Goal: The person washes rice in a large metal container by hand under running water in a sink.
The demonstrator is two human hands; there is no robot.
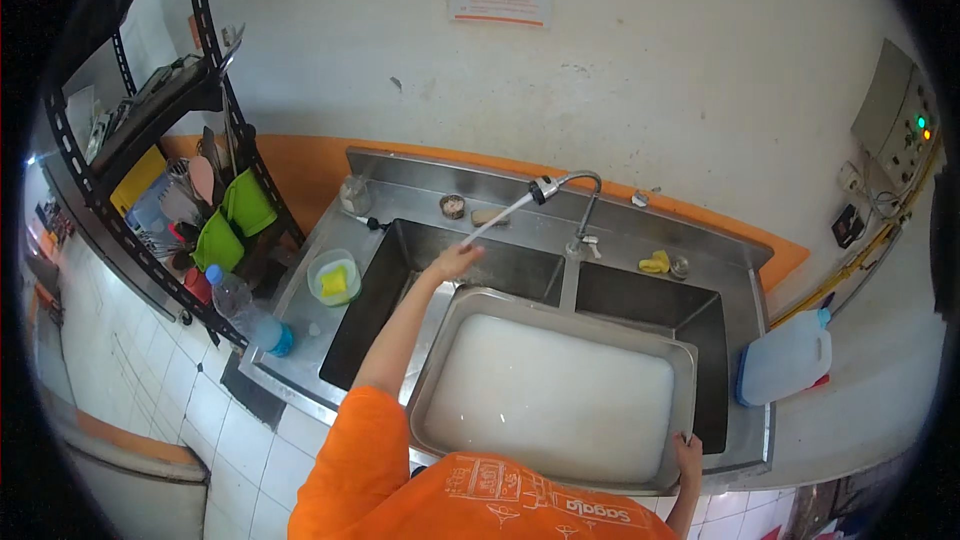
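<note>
A large rectangular metal pan (428, 395), full of cloudy white liquid (555, 395), rests slanted across the double steel sink. My right hand (688, 455) is closed on its rim at the near right corner. My left hand (459, 261) is above the left basin, beyond the pan's far left corner, with fingers stretched out and seemingly nothing in them. A straight white stream of water (503, 219) runs down to it from the nozzle of the bendable tap (545, 190). The pan hides part of both basins.
Left of the basins are a plastic tub (318, 270) with a yellow sponge (334, 282) and a clear bottle (240, 305). Yellow cloth (655, 262) lies behind the right basin. A jerrycan (785, 358) stands at the right edge. A utensil rack (150, 125) rises at left.
</note>
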